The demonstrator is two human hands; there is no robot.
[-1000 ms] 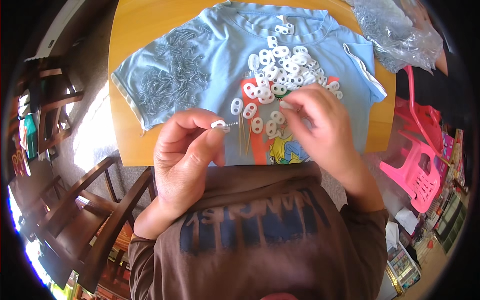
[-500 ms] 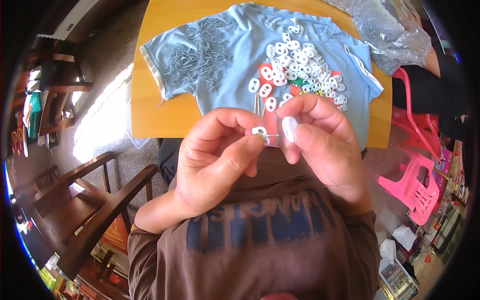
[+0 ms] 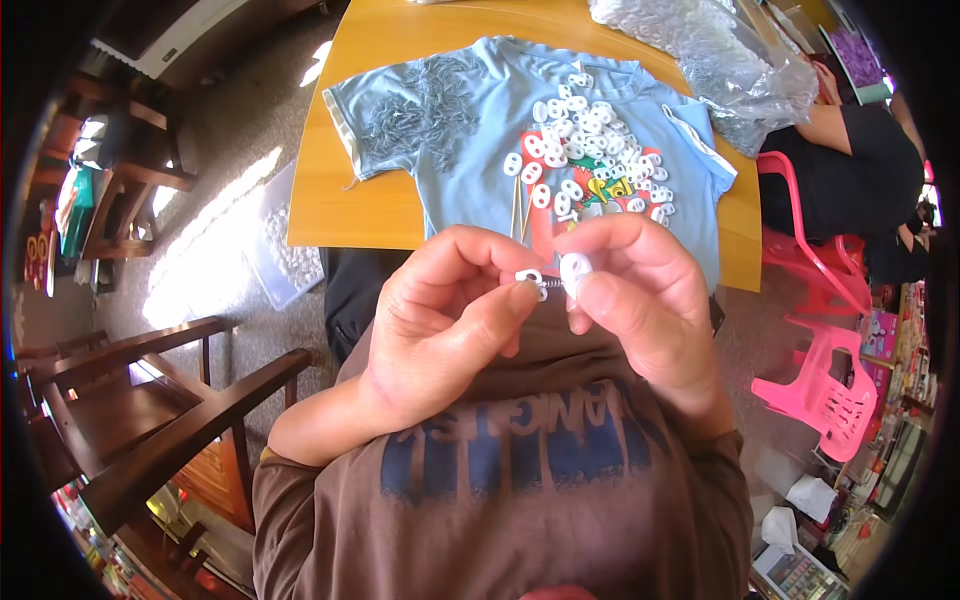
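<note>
My left hand [image 3: 450,320] pinches a small white plastic piece with holes [image 3: 529,277] together with a thin metal pin, held up close to my chest. My right hand [image 3: 640,295] grips a second white plastic piece [image 3: 575,270] right against the first. Behind my hands a light blue T-shirt [image 3: 470,150] lies spread on the yellow wooden table [image 3: 340,200]. A heap of several white plastic pieces [image 3: 590,150] sits on the shirt's printed front. A pile of thin grey metal pins [image 3: 425,105] lies on the shirt's left side.
A clear plastic bag [image 3: 720,50] of small parts lies at the table's far right. Another person in black [image 3: 850,170] sits at the right by pink plastic chairs [image 3: 820,390]. Dark wooden chairs [image 3: 150,400] stand at my left. A clear tub [image 3: 285,255] sits on the floor.
My right hand left the heap on the shirt carrying a white piece. Both hands rose toward my chest and came together; the view has shifted so the table lies farther off.
</note>
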